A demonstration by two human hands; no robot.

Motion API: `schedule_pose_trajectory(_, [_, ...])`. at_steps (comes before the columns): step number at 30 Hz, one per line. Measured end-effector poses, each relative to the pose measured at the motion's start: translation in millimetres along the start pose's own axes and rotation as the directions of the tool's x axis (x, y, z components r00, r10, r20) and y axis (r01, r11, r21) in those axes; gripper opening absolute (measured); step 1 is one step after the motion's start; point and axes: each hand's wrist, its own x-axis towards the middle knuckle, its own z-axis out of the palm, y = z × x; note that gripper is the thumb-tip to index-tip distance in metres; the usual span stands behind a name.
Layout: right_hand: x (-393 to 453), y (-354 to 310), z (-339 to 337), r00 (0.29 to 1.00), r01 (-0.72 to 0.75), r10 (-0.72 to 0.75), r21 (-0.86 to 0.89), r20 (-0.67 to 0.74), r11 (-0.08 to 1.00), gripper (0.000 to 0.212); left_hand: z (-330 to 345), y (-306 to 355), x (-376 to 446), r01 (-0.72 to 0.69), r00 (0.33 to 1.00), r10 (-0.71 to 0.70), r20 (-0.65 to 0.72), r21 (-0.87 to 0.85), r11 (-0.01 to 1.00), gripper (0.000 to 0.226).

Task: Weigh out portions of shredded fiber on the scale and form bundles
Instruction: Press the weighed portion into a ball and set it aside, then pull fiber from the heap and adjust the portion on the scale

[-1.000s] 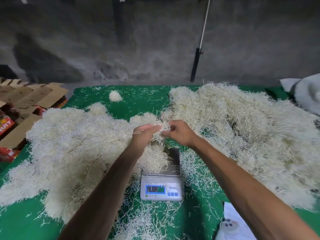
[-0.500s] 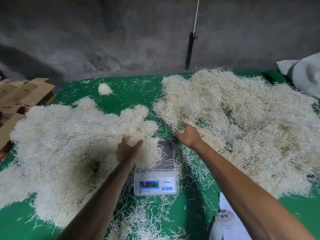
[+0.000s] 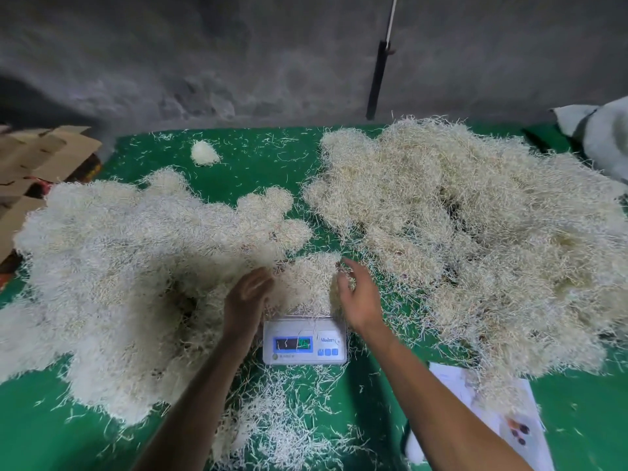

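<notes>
On the green tabletop [image 3: 265, 171], a small digital scale [image 3: 304, 341] is set as the central landmark, and a portion of shredded fiber [image 3: 306, 283] is heaped on its platform, so that only the front panel with the blue display is left visible. The left hand [image 3: 246, 300] is held against the left side of this portion, its fingers straight and together, nothing being gripped. The right hand [image 3: 360, 297] is placed at the right side of the portion, its fingers [image 3: 345, 283] loosely spread and slightly bent into the strands; whether any strands are pinched cannot be told. Left of the scale a large pale fiber heap [image 3: 119, 266] is spread, and right of the scale a second, more tangled heap [image 3: 475, 239] is piled. Beyond the scale, a small fiber ball [image 3: 205, 153] is seen. Loose strands [image 3: 289, 419] are scattered in front of the scale, and a printed sheet [image 3: 492, 413] lies to its front right.
</notes>
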Motion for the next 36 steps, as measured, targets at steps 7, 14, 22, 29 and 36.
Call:
schedule_pose_trajectory(7, [-49.2, 13.1, 19.1, 0.996, 0.016, -0.007, -0.096, 0.094, 0.995, 0.073, -43.4, -37.0, -58.8, 0.322, 0.946, -0.261, 0.191, -0.486, 0.813, 0.069])
schedule_pose_trajectory(14, [-74.6, 13.8, 29.3, 0.993, 0.021, -0.011, -0.083, 0.113, 0.996, 0.079, -54.9, -50.3, -89.5, 0.376, 0.924, -0.340, 0.173, -0.567, 0.733, 0.073])
schedule_pose_trajectory(22, [-66.5, 3.0, 27.8, 0.995, -0.040, 0.054, -0.166, 0.081, 0.985, 0.100, -54.9, -45.6, -81.0, 0.358, 0.933, -0.304, 0.190, -0.529, 0.769, 0.076])
schedule_pose_trajectory(29, [-5.0, -23.0, 49.9, 0.999, -0.020, 0.008, -0.290, -0.043, 0.957, 0.096, -16.8, -27.8, -38.7, 0.252, 0.966, -0.230, 0.115, -0.255, 0.933, 0.061])
schedule_pose_trajectory(36, [-5.6, -36.3, 113.8, 0.958, 0.036, 0.015, -0.172, 0.285, 0.984, 0.063, 24.2, -0.7, -0.7, 0.525, 0.849, -0.505, 0.156, -0.354, 0.774, 0.053])
